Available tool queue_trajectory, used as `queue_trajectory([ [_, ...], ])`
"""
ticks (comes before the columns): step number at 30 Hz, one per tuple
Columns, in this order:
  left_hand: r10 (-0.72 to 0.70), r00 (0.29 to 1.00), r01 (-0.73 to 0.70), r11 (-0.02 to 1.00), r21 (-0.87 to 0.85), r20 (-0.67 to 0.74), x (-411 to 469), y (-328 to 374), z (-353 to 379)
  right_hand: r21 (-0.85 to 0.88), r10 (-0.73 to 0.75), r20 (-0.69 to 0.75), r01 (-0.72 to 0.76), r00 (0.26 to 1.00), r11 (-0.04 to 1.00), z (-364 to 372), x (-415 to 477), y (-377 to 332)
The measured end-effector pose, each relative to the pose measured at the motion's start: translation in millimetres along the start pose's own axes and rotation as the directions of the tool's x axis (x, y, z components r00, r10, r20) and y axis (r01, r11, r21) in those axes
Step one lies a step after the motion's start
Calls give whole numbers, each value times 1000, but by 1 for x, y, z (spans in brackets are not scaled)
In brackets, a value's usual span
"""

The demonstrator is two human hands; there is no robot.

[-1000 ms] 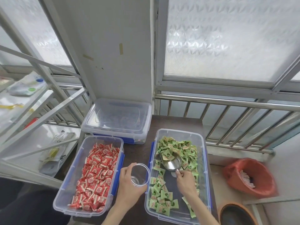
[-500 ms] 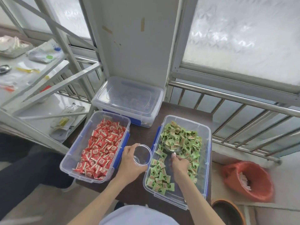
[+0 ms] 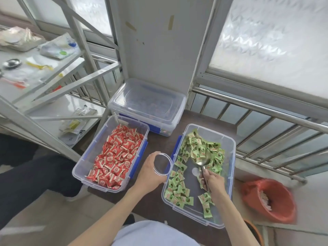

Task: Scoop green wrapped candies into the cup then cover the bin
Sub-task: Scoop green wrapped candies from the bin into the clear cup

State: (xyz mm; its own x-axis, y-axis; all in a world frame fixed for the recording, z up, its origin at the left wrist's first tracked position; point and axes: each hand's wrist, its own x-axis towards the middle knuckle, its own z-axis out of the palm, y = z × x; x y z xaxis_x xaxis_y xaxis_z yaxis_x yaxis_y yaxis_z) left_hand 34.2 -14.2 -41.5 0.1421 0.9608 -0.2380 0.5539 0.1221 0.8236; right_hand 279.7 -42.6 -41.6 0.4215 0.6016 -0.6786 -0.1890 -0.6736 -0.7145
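Note:
A clear bin (image 3: pixel 229 176) with blue latches sits on the dark table at the right, holding green wrapped candies (image 3: pixel 211 151). My right hand (image 3: pixel 214 183) is inside it, gripping the handle of a metal scoop (image 3: pixel 199 158) whose bowl carries a few green candies. My left hand (image 3: pixel 149 174) holds an empty clear cup (image 3: pixel 162 166) just left of the bin's near-left rim, mouth facing up.
An open bin of red wrapped candies (image 3: pixel 115 155) sits to the left. A lidded clear bin (image 3: pixel 147 105) stands behind both. A red-lined waste basket (image 3: pixel 269 199) is on the floor at right. A metal shelf rack (image 3: pixel 44 82) stands at left, a railing at right.
The view has tilted down and back. The scoop has pushed into the far candy pile and now carries a few candies. The cup stays beside the bin.

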Motion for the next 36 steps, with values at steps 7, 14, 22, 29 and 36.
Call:
queue_trajectory([
  [7, 33, 996, -31, 999, 29, -87, 7, 17, -8, -155, -206, 211, 240, 956, 958, -46, -40, -32],
  [14, 146, 985, -140, 987, 77, -92, 12, 32, -11, -361, -165, 475, 362, 865, 859, -80, -61, -71],
  [22, 330, 943, -319, 932, 170, -39, 0, 45, -11, -685, -78, 570, 525, 818, 505, -64, -85, -127],
  [29, 297, 955, -290, 944, 160, -19, -11, 41, -10, -809, -147, 544, 563, 826, 169, -16, -118, -159],
  [36, 252, 968, -250, 960, 124, -6, -11, 39, -12, -873, -235, 483, 485, 844, -55, 4, -149, -176],
])
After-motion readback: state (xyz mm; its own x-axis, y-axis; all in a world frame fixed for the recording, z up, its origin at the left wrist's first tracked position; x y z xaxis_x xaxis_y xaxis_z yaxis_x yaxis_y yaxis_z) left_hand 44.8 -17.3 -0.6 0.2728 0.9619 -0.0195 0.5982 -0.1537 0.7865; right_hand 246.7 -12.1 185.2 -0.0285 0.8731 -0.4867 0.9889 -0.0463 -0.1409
